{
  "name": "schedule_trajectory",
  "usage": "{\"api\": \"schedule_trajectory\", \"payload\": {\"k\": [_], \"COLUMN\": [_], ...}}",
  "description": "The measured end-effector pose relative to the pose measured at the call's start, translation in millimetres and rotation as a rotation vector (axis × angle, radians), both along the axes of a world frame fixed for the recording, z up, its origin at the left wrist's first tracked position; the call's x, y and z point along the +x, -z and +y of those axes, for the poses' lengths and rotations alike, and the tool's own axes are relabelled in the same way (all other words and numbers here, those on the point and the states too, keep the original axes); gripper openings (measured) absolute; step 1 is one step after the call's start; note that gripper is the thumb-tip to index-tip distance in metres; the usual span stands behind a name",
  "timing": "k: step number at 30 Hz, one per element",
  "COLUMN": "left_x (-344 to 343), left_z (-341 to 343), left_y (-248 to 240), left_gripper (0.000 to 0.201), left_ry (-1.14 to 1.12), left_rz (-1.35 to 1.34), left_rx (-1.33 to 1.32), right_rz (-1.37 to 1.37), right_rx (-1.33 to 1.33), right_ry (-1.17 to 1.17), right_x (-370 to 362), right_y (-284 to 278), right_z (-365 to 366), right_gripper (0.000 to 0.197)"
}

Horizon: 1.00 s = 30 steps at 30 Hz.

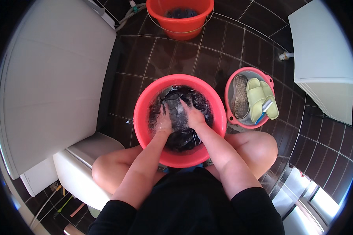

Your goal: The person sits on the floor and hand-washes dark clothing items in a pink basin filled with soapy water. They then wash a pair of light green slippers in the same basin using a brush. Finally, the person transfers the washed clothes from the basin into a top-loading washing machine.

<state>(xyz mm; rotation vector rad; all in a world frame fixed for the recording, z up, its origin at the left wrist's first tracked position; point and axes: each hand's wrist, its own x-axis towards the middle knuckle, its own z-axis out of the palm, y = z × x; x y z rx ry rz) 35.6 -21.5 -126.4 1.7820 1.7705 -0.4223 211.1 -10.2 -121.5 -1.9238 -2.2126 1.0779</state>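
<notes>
A pink-red basin (139,102) stands between my knees with water and dark wet cloth (188,139) in it. My left hand (164,120) dips into the water on the basin's left side, its fingers stretched forward and partly under the surface. Opposite it, my right hand (193,115) reaches in with thumb and fingers apart, touching the wet cloth. Greyish, sudsy water and cloth show between the two hands. Neither hand is visibly closed around anything; fingertips are partly hidden by water and cloth.
A smaller pink basin (230,80) at the right holds a dark shoe sole (240,98), light green slippers (256,98) and a blue-and-white brush (266,107). Farther off stands a red bucket (184,29) with dark contents. White appliances (59,78) flank the dark tiled floor (164,55).
</notes>
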Motion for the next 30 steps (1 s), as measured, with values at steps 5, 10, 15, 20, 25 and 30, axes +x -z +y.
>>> {"api": "schedule_trajectory", "payload": {"k": [5, 10, 15, 20, 25, 30], "left_x": [6.2, 18.3, -3.5, -10.0, 1.9, -7.7], "left_z": [-1.5, 19.5, 5.0, 7.4, 9.3, 1.1], "left_y": [1.4, -24.2, 50.9, 70.7, 36.1, 67.4], "left_gripper": [0.105, 0.070, 0.064, 0.063, 0.068, 0.068], "left_ry": [0.069, 0.097, -0.323, -0.129, 0.082, -0.073], "left_rz": [0.223, 0.227, -0.068, 0.157, 0.236, 0.061], "left_rx": [0.041, -0.225, -0.041, -0.142, -0.137, 0.016], "right_rz": [-0.111, -0.132, -0.009, -0.078, -0.049, 0.000], "right_rx": [-0.164, -0.040, -0.087, -0.361, -0.233, -0.202], "right_ry": [-0.111, -0.128, -0.053, -0.082, -0.015, -0.055], "right_x": [-3.8, -4.8, -7.1, -11.1, -6.7, -10.5], "right_y": [13.8, 37.2, 44.7, -6.8, -6.1, 28.7], "right_z": [6.2, 4.6, 7.5, 26.2, 19.1, 12.4], "right_gripper": [0.091, 0.087, 0.094, 0.092, 0.083, 0.084]}}
